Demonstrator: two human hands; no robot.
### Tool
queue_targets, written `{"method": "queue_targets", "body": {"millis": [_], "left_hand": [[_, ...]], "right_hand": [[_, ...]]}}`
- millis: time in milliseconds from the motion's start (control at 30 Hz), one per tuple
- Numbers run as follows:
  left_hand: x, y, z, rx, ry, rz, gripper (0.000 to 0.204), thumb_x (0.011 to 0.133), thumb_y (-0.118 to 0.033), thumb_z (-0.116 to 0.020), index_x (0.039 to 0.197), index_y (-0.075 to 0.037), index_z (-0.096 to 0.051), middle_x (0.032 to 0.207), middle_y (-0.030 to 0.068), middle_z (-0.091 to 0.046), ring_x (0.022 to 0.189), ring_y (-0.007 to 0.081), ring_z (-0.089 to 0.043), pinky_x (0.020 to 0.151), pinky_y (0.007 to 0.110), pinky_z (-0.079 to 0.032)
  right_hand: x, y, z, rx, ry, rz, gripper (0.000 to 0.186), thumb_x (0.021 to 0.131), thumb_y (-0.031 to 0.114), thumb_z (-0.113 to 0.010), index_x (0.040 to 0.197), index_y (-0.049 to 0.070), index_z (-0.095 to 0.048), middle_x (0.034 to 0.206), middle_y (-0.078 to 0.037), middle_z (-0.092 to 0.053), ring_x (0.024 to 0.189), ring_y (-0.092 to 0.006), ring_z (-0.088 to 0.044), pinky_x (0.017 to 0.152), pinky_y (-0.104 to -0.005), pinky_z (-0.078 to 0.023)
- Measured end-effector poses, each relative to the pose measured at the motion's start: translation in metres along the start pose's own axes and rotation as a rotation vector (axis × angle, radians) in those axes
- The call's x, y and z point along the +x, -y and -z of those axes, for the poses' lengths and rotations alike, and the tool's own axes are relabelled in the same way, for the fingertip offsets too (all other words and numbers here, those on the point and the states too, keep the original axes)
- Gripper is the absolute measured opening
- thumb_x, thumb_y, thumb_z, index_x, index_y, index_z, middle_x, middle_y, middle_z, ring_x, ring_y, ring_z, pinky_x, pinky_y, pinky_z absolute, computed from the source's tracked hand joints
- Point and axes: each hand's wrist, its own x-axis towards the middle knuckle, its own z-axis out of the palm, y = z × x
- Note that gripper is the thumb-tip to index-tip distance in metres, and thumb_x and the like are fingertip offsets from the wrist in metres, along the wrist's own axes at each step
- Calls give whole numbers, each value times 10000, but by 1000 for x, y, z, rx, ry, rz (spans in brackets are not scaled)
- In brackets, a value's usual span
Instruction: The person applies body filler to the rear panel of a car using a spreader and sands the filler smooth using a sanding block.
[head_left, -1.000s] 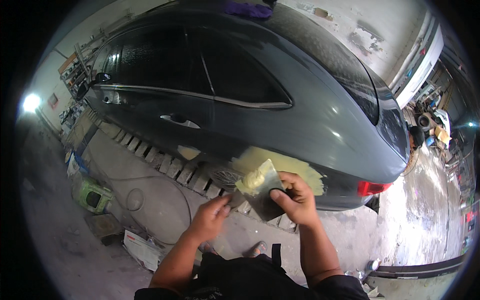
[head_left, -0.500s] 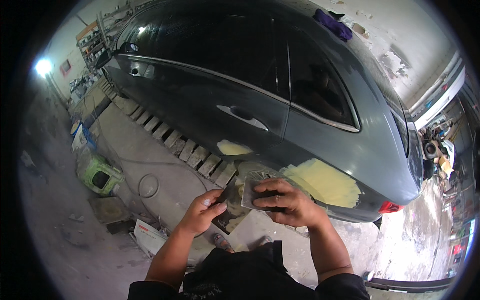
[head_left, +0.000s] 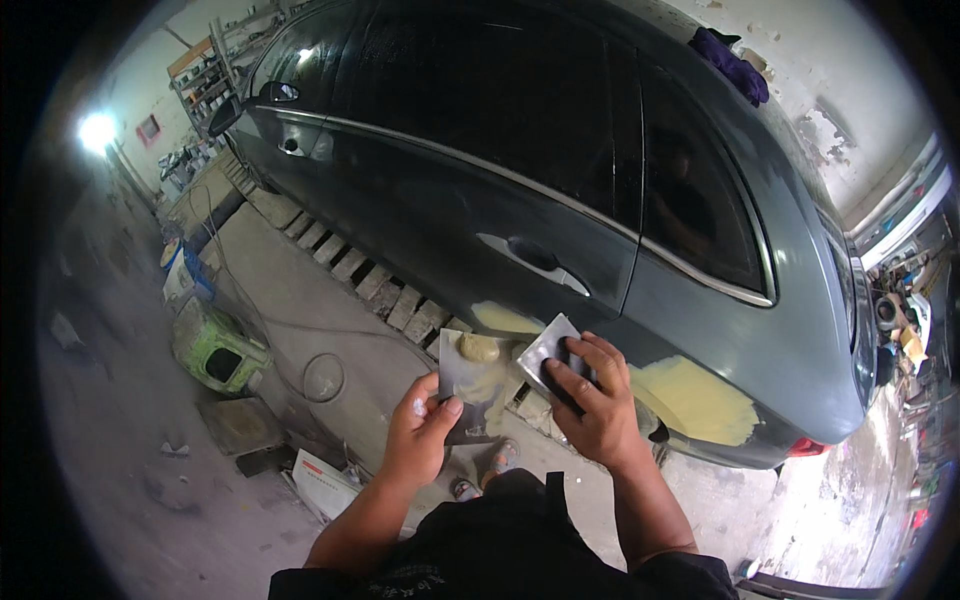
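My left hand (head_left: 420, 430) grips the edge of a flat mixing board (head_left: 462, 400), thumb on top. A lump of yellowish body filler (head_left: 479, 347) sits at the board's far end, with smears below it. In my right hand (head_left: 592, 395) is a grey metal spreader (head_left: 545, 352), fingers pressed on its face. The spreader is just right of the board, apart from it. Beyond my hands stands a dark grey car (head_left: 450, 200). Pale yellow filler covers a large patch (head_left: 700, 400) on its rear quarter panel and a smaller patch (head_left: 506, 318) low on the rear door.
A green cut-open container (head_left: 218, 350) stands on the floor at left, near a hose (head_left: 325, 378) and a white box (head_left: 325, 485). Slatted blocks (head_left: 375, 280) run along the car's side. A purple cloth (head_left: 730, 65) lies at the car's far side.
The spreader has come away from the board to the right and is now tilted. The board has turned more upright, its filler lump now in plain sight. The view has shifted slightly.
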Motion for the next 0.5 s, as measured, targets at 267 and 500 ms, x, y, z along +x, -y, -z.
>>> {"method": "queue_targets", "body": {"millis": [267,500], "left_hand": [[50,-6,-10,34,-9,20,329,955,-96,-544,1253,31,-489,947,40,-634,800,44,-527,713,193,-416],[109,-12,36,262,-13,-290,305,967,-105,-519,1227,52,-493,1045,89,-629,942,110,-566,849,248,-436]], "right_hand": [[37,-15,-29,-151,82,76,454,647,75,-684,1091,175,-677,1201,-79,-567,1159,-322,-506,884,-434,-424],[47,-29,-54,270,90,-237,413,730,-7,-644,1132,84,-650,1227,-142,-547,1162,-307,-517,934,-400,-428]]}}
